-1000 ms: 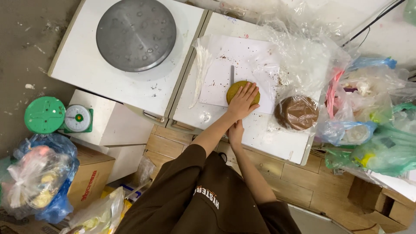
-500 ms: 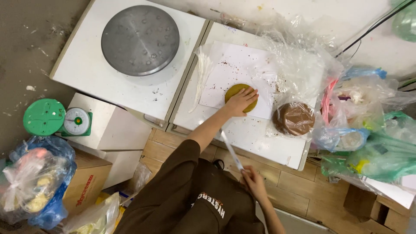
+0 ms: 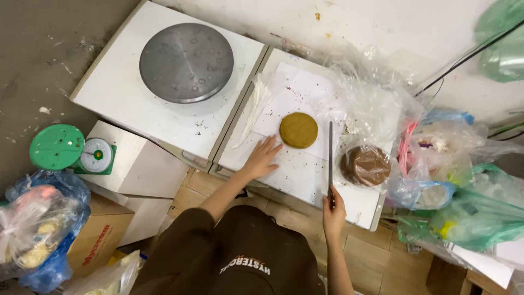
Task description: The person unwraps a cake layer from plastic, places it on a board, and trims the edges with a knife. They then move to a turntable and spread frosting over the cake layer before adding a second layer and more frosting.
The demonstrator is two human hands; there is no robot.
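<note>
A flat round yellow-brown disc of dough [image 3: 298, 130] lies on white paper on a white table [image 3: 305, 180]. My left hand [image 3: 263, 157] rests flat on the table just below and left of the disc, fingers spread, holding nothing. My right hand [image 3: 334, 210] grips the dark handle of a long thin knife [image 3: 330, 158]; its blade lies along the table right of the disc, pointing away from me. A brown round lump wrapped in clear plastic [image 3: 364, 165] sits right of the blade.
A round grey metal plate [image 3: 186, 61] sits on a white stand at left. A green kitchen scale [image 3: 68, 148] stands on a lower box. Clear and coloured plastic bags [image 3: 447, 186] crowd the right; another full bag [image 3: 38, 224] lies at lower left.
My left hand has come off the dough disc and now lies beside it. My right hand has brought the knife up from near my body and laid its blade right of the disc.
</note>
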